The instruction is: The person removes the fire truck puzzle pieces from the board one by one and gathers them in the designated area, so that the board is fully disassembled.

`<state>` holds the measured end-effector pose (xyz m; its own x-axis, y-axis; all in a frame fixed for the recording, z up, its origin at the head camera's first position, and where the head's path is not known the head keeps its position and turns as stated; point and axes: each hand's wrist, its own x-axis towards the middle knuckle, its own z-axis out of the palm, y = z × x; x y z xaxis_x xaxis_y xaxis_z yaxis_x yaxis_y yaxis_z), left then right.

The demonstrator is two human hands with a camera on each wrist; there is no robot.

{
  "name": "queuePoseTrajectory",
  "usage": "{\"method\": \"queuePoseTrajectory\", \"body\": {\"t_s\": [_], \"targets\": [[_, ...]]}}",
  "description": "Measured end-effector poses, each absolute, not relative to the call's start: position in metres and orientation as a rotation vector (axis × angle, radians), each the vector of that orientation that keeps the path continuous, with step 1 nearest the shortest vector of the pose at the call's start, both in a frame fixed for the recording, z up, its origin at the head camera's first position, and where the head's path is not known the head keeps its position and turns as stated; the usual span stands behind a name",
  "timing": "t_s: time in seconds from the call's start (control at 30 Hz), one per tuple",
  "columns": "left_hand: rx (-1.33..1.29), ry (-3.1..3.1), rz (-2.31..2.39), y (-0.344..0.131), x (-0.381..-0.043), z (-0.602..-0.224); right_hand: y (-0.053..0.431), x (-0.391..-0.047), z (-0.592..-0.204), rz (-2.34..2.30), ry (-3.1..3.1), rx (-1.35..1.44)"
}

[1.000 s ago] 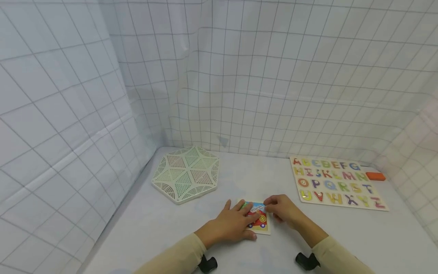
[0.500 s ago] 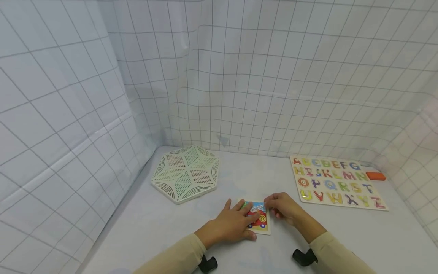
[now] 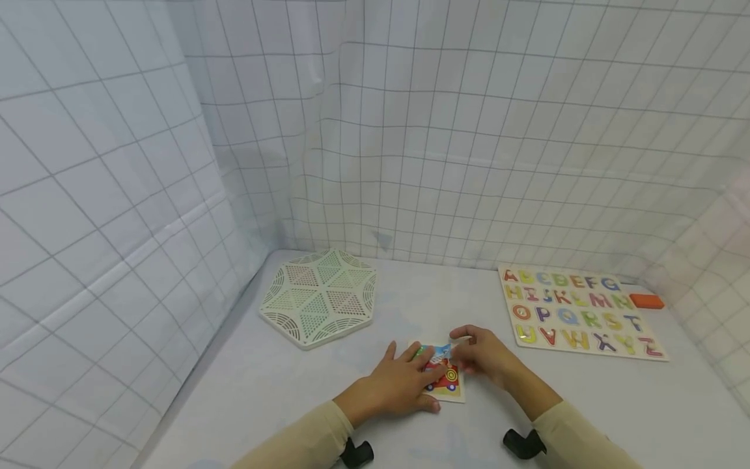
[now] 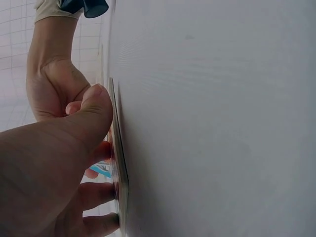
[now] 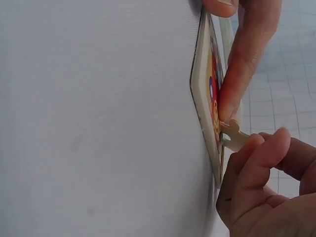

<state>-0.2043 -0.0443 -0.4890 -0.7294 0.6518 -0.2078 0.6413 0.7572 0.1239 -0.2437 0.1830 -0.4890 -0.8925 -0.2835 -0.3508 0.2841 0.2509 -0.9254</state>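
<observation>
A small square jigsaw puzzle [image 3: 452, 393] with a red vehicle picture lies on the white table. My left hand [image 3: 398, 385] rests on it with spread fingers, covering its left part. At its upper right corner my right hand [image 3: 483, 358] pinches a puzzle piece [image 5: 233, 136] with a knob and a notch. In the right wrist view the piece stands tilted up from the board, and a left fingertip [image 5: 228, 109] presses the picture close beside it. The left wrist view shows the puzzle's thin edge [image 4: 118, 148] with my left fingers over it.
A white hexagonal board [image 3: 322, 296] with perforated patterns lies at the back left. An alphabet letter board [image 3: 577, 312] lies at the right, with an orange block [image 3: 647, 301] near its upper right edge. Gridded white curtains [image 3: 410, 130] enclose the table.
The right hand, first at the puzzle's upper right corner, has raised the piece there into a tilt. Its index finger has lifted away. The left hand stays in place.
</observation>
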Motion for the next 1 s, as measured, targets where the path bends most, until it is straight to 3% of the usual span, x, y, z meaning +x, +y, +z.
{"method": "queuePoseTrajectory", "body": {"t_s": [0.5,1.0], "targets": [[1.011,2.703,0.054,-0.0444,-0.2059,-0.4877,0.1779,-0.2387,-0.488,-1.325,2.487,-0.21],[1.016,2.706,0.038,-0.0424,-0.2065,-0.4843,0.1822,-0.2441,-0.493,-1.489,2.297,-0.218]]}}
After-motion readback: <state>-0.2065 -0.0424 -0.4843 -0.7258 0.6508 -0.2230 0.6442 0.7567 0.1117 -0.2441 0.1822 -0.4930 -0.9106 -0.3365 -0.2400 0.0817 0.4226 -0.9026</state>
